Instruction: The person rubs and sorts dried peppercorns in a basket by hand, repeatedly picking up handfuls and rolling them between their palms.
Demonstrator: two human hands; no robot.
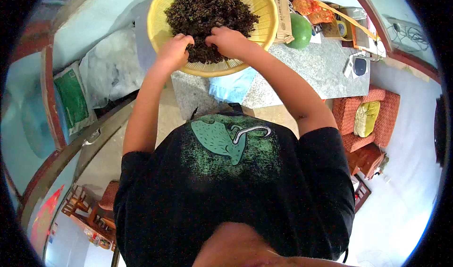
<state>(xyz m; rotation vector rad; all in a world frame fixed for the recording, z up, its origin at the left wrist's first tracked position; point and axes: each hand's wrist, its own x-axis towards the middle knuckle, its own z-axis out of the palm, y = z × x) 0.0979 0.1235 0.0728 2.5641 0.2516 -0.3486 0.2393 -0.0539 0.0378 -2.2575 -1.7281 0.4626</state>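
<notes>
A yellow plastic basket (261, 12), round and wide, holds a heap of small dark brown-purple dried clusters (203, 9); I cannot tell their exact kind. At the near left of the heap is my left hand (173, 52), its fingers curled into the clusters and the tips partly hidden. My right hand (228, 42) is just to its right, over the near middle of the heap, with thumb and fingers bent closed on the clusters. The hands are a short way apart.
The basket rests on a grey speckled table (306, 71), with a light blue cloth (231, 85) near its edge. To the right are a cardboard box (281, 14), a green watermelon (300, 32) and a small device (360, 67). A red sofa (344, 116) stands beyond.
</notes>
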